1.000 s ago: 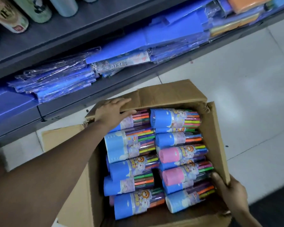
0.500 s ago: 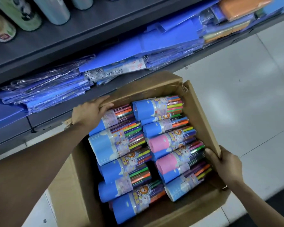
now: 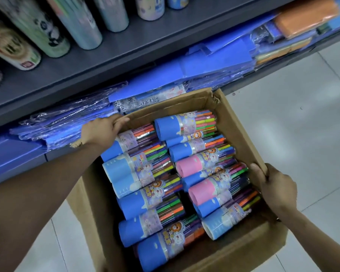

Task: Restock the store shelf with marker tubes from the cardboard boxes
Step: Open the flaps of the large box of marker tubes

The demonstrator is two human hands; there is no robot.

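An open cardboard box (image 3: 241, 122) fills the middle of the head view, held against the lower shelf. Several marker tubes (image 3: 186, 124) with blue or pink caps lie on their sides inside it, in two rows. My left hand (image 3: 102, 130) grips the box's far left corner, fingers curled over the rim. My right hand (image 3: 273, 185) grips the right wall of the box, thumb inside the rim. Both hands hold only the box.
A dark grey shelf (image 3: 126, 54) above carries upright printed tubes (image 3: 82, 22). The lower shelf holds blue plastic-wrapped folders (image 3: 63, 122) and an orange pack (image 3: 306, 16) at the right. White tiled floor (image 3: 292, 118) lies to the right of the box.
The box has moved up and toward the shelf, so its far edge now meets the blue folders. Both hands kept their grip on its rim.
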